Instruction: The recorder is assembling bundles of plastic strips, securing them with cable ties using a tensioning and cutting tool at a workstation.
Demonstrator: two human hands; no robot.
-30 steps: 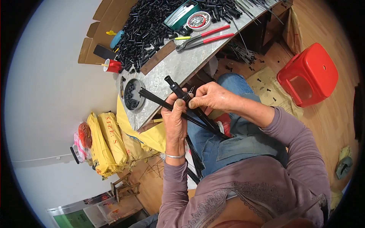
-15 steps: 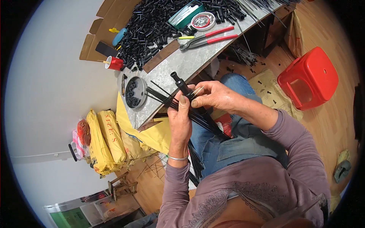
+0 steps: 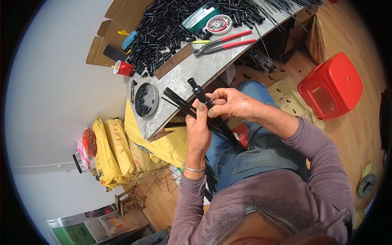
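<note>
My left hand (image 3: 199, 132) is closed around a black stepped plastic tube (image 3: 197, 88) that resembles an umbrella runner. Several thin black rods (image 3: 174, 99), like umbrella ribs, fan out on both sides of that hand and run down across my lap. With fingers bent, my right hand (image 3: 239, 105) pinches at the tube's lower collar. Fine pale wires (image 3: 213, 98) show faintly at its fingertips, mostly hidden there. How the rods join the collar is covered by my fingers.
On the grey table (image 3: 175, 75) are a heap of black tubes (image 3: 163, 32), red-handled pliers (image 3: 224, 43), a round tin (image 3: 154, 92) of small black parts and a red cup (image 3: 123, 68). A red stool (image 3: 332, 83) stands at right; yellow sacks (image 3: 108, 151) at left.
Both hands, with the tube and rods, have shifted slightly right. The pale wires that stuck out from my right fingers now barely show. The rods' upper ends have swung upward and right.
</note>
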